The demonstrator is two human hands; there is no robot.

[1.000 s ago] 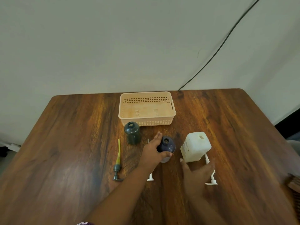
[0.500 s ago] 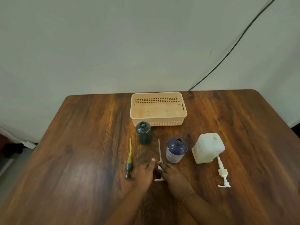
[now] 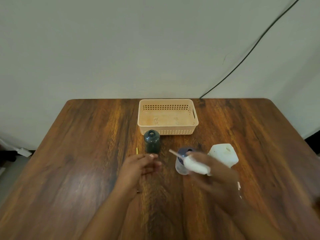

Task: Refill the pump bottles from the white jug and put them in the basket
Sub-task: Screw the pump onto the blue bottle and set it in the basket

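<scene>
Pump [image 3: 195, 166] in right hand [image 3: 218, 173]

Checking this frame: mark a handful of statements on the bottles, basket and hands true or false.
1. The basket holds a bottle. False: no bottle is in it.
2. The dark green bottle stands with its neck open. True.
3. The right hand grips a white pump. True.
4. The left hand holds the white jug. False: it holds nothing.
5. The blue bottle has its pump fitted. False: its neck is open.
</scene>
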